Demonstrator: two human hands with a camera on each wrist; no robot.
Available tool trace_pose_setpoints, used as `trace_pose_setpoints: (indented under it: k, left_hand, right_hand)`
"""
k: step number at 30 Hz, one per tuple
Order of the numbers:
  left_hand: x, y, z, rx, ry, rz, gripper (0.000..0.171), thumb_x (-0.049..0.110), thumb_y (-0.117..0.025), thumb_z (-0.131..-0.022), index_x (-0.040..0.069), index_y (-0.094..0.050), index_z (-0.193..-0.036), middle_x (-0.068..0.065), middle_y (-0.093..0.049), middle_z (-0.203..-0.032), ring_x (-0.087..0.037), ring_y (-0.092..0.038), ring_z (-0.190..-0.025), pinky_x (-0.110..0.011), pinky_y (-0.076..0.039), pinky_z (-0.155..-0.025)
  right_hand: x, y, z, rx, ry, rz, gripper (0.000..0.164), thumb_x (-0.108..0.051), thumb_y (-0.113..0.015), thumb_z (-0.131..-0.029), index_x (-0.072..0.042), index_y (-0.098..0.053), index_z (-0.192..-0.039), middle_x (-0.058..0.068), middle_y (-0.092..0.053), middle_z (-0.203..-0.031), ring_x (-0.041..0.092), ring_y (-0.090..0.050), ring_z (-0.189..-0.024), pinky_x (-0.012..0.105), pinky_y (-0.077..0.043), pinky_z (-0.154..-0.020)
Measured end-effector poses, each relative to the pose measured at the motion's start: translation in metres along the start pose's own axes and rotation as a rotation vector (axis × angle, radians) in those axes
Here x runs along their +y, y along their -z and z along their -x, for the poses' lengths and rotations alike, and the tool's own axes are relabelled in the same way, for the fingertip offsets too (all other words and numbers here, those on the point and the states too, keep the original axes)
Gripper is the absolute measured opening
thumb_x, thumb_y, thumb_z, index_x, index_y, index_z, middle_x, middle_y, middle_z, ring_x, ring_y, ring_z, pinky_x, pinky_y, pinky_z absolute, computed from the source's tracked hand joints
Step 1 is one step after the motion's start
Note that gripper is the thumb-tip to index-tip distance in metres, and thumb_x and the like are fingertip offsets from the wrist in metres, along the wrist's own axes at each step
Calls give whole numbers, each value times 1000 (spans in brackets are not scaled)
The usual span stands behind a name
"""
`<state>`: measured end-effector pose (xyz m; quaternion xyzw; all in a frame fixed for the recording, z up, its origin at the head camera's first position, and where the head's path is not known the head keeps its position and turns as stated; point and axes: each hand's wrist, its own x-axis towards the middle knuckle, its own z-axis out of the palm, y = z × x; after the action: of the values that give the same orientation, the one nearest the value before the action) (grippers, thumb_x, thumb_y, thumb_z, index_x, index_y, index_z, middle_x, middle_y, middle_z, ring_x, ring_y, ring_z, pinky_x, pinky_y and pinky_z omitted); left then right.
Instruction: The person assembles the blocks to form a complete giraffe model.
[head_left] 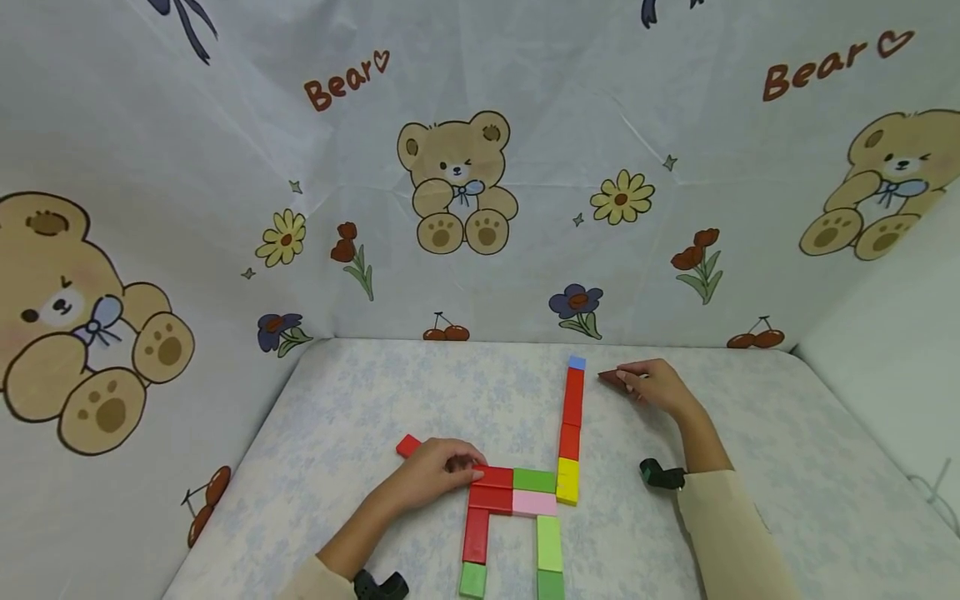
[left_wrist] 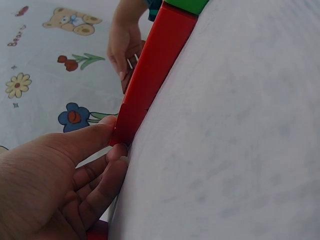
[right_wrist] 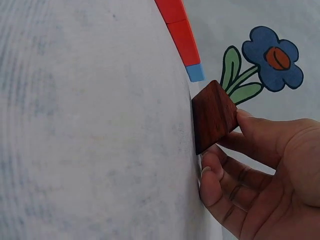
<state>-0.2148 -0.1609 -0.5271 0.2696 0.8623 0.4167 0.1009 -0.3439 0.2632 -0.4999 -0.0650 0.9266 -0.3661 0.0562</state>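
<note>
My right hand (head_left: 658, 385) pinches a dark brown wooden block (right_wrist: 214, 117) with slanted sides between thumb and fingers, low over the table. It is just right of a small blue block (head_left: 577, 362) that tops a long column of red blocks (head_left: 573, 396). My left hand (head_left: 429, 475) has its thumb and forefinger at the left end of a red block (head_left: 493, 477) in the upper row of a flat block figure. In the left wrist view, the thumb (left_wrist: 102, 131) presses that red block's end. Behind the left hand, another red block (head_left: 408, 445) is partly covered.
The figure also has a green block (head_left: 534, 480), a pink block (head_left: 535, 502), yellow blocks (head_left: 567, 482) and two legs of red and green blocks. Everything lies on a pale patterned tablecloth (head_left: 360, 392). A bear-print curtain (head_left: 547, 100) hangs behind.
</note>
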Motion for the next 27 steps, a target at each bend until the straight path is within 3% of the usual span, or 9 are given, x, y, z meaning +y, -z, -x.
trace_pose_setpoints:
  k: [10, 18, 27]
  left_hand:
    - [-2, -1, -2, -5, -1, -9, 10, 32, -71, -97, 32, -75, -107, 15, -66, -86, -5, -59, -76, -25, -51, -68]
    - [0, 0, -1, -3, 10, -9, 10, 31, -71, -97, 31, -75, -106, 15, -65, -85, -5, -59, -77, -25, -51, -69]
    - [1, 0, -1, 2, -12, 2, 10, 31, -71, -97, 31, -75, -106, 14, -66, -86, -5, -59, -76, -25, -51, -69]
  right_hand:
    - [-1, 5, 3, 106, -2, -3, 38, -19, -63, -101, 7, -63, -129, 26, -67, -107, 19, -67, -70, 31, -53, -61]
    - [0, 1, 3, 53, -29, -4, 49, -17, -72, -94, 11, -58, -133, 21, -70, -98, 18, -66, -70, 32, -55, -62]
    - [-4, -4, 0, 88, -9, 1, 50, -16, -73, -94, 13, -57, -130, 13, -70, -81, 15, -63, -60, 29, -52, -56]
